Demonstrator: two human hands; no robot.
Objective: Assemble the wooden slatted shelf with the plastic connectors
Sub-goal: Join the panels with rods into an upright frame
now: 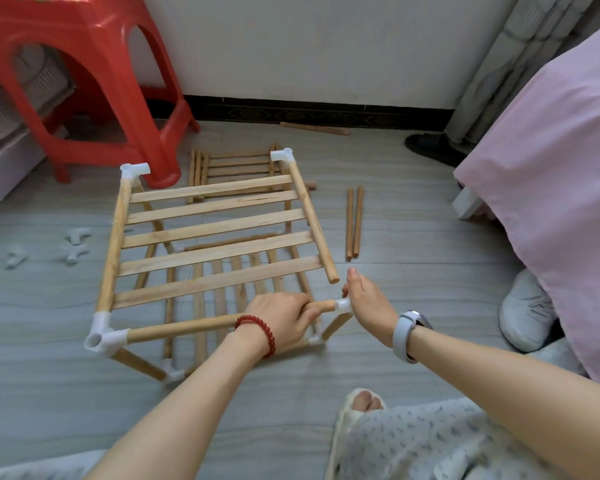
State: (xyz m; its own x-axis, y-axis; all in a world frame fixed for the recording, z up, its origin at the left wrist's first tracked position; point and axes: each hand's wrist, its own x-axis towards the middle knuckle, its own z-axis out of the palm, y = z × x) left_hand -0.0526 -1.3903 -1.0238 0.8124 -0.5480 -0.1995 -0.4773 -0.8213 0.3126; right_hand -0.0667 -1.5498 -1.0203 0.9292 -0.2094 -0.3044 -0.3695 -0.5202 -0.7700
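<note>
A half-built wooden slatted shelf (208,233) stands on the floor, white plastic connectors at its corners. My left hand (284,318) grips the front wooden rod (184,328) near its right end. My right hand (368,303) holds a white connector (343,305) on that rod's tip, fingers wrapped around it. The right side rail (312,216) of the top slatted panel ends bare just above that connector. White connectors sit at the front left (103,336), back left (134,170) and back right (282,154) corners. A lower slatted panel shows beneath.
A red plastic stool (84,74) stands at the back left. Another slatted panel (232,171) and loose rods (354,223) lie on the floor behind and to the right. Spare white connectors (77,244) lie at the left. A pink-covered bed (551,161) fills the right side.
</note>
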